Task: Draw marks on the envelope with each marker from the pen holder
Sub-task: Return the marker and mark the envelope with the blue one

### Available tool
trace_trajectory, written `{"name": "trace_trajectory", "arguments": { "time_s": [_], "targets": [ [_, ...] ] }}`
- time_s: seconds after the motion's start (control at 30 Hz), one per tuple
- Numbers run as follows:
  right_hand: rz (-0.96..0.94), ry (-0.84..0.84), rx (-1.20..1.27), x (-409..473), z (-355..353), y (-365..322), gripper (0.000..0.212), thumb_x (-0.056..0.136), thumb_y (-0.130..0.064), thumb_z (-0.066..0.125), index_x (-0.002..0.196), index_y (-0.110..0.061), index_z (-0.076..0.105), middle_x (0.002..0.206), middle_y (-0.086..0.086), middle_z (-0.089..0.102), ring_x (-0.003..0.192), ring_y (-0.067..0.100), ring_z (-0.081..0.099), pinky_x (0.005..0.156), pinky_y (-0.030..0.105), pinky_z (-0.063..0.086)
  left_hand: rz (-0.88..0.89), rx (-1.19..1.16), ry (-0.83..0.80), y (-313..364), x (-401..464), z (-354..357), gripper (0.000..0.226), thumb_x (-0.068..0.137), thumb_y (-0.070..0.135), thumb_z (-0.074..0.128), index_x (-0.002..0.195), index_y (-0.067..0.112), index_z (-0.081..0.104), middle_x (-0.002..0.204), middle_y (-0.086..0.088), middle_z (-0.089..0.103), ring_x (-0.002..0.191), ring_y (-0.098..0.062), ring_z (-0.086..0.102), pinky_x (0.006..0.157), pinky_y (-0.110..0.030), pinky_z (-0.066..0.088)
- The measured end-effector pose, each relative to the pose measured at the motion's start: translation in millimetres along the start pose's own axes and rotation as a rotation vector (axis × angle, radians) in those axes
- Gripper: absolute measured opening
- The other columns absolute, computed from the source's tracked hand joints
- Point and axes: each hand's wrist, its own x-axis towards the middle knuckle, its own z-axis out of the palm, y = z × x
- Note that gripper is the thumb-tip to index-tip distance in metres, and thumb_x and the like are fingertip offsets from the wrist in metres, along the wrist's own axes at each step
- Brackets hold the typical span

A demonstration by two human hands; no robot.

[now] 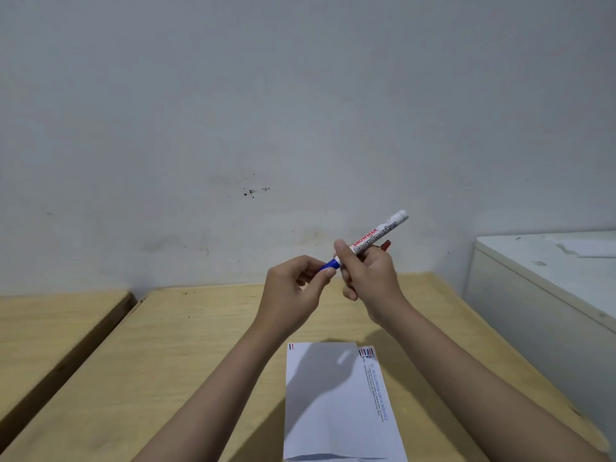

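Observation:
My right hand [370, 281] grips the white barrel of a board marker [380, 235] held up above the table, tilted with its rear end up to the right. My left hand [293, 288] pinches the marker's blue cap [328, 265] at the lower left end. A small red object [386, 245] peeks out behind my right hand; the pen holder itself is hidden. A white envelope [326, 401] with red and blue stripes lies flat on the wooden table [183, 345] below my hands, overlapping a second printed envelope [376, 388] on its right.
A second wooden table [50, 325] stands to the left across a narrow gap. A white cabinet [546, 278] stands at the right with a paper on top. A grey wall runs right behind the tables.

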Motion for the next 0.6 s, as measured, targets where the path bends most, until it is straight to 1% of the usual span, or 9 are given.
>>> {"name": "trace_trajectory", "arguments": {
  "time_s": [0.07,0.1,0.17,0.23,0.33,0.37,0.43,0.53,0.6],
  "targets": [
    [-0.012,-0.037,0.044,-2.1,-1.6,0.4,0.028,0.091,-0.024,0.060,0.072,-0.005,0.052,0.053,0.004,0.037,0.038,0.010,0.030,0.035,0.022,0.030,0.050,0.048,-0.046,1.0,-3.5,-0.4,0.011,0.085,0.020,0.063,0.079,0.014,0.070,0.064,0.000,0.068,0.063,-0.013,0.061,0.056,-0.024,0.044],
    [-0.024,-0.062,0.051,-2.6,-3.3,0.0,0.027,0.091,-0.022,0.059,0.073,-0.004,0.053,0.053,0.005,0.036,0.038,0.010,0.030,0.035,0.022,0.030,0.051,0.054,-0.073,0.1,-4.3,-1.8,0.014,0.086,0.023,0.060,0.079,0.014,0.069,0.062,0.001,0.066,0.061,-0.011,0.060,0.056,-0.025,0.044],
    [-0.056,-0.094,0.065,-2.5,-7.9,-1.2,0.024,0.092,-0.020,0.057,0.075,-0.003,0.055,0.054,0.005,0.037,0.039,0.010,0.031,0.036,0.022,0.030,0.001,0.022,-0.137,-2.8,-5.4,-5.9,0.019,0.085,0.029,0.055,0.078,0.017,0.068,0.059,0.006,0.062,0.060,-0.005,0.057,0.059,-0.028,0.046],
    [-0.072,-0.072,0.106,1.2,-13.6,-1.1,0.023,0.092,-0.020,0.056,0.076,-0.004,0.058,0.051,0.001,0.040,0.038,0.010,0.031,0.037,0.022,0.031,-0.074,-0.070,-0.180,-6.7,-6.3,-9.1,0.018,0.084,0.030,0.055,0.077,0.019,0.067,0.060,0.008,0.062,0.063,-0.005,0.059,0.064,-0.025,0.048],
    [-0.039,0.023,0.146,8.4,-23.7,5.2,0.024,0.092,-0.021,0.058,0.079,-0.001,0.059,0.046,-0.004,0.041,0.035,0.008,0.031,0.036,0.021,0.032,-0.162,-0.138,-0.143,-19.7,-3.9,-10.0,0.011,0.086,0.019,0.062,0.076,0.016,0.068,0.067,0.006,0.067,0.069,-0.010,0.062,0.068,-0.027,0.050],
    [-0.027,0.046,0.135,8.9,-26.2,9.5,0.024,0.092,-0.021,0.059,0.080,0.000,0.059,0.047,-0.003,0.042,0.035,0.008,0.032,0.036,0.021,0.033,-0.197,-0.142,-0.120,-26.6,-1.9,-9.7,0.008,0.084,0.016,0.065,0.077,0.014,0.069,0.069,0.004,0.068,0.068,-0.008,0.061,0.067,-0.025,0.049],
    [-0.014,0.063,0.105,7.2,-28.3,19.9,0.024,0.091,-0.020,0.060,0.082,0.003,0.058,0.050,0.001,0.042,0.035,0.008,0.033,0.035,0.021,0.034,-0.282,-0.154,-0.090,-43.1,2.1,-10.0,0.003,0.079,0.012,0.070,0.081,0.012,0.073,0.074,0.003,0.070,0.068,-0.005,0.061,0.064,-0.015,0.047],
    [0.011,0.066,0.048,3.2,-29.2,35.4,0.027,0.090,-0.018,0.061,0.084,0.008,0.059,0.054,0.006,0.040,0.035,0.007,0.034,0.035,0.021,0.034,-0.421,-0.093,-0.118,-72.2,6.8,-5.5,0.012,0.078,0.008,0.071,0.090,0.010,0.073,0.079,-0.002,0.068,0.069,-0.008,0.060,0.058,-0.007,0.045],
    [0.029,0.062,0.023,1.8,-29.9,44.7,0.025,0.090,-0.017,0.061,0.079,0.005,0.059,0.055,0.006,0.040,0.035,0.006,0.035,0.036,0.022,0.034,-0.481,0.018,-0.169,-92.7,8.8,1.7,0.016,0.081,0.005,0.065,0.095,0.009,0.072,0.079,0.000,0.066,0.070,-0.009,0.058,0.058,-0.008,0.044]
  ]
}}
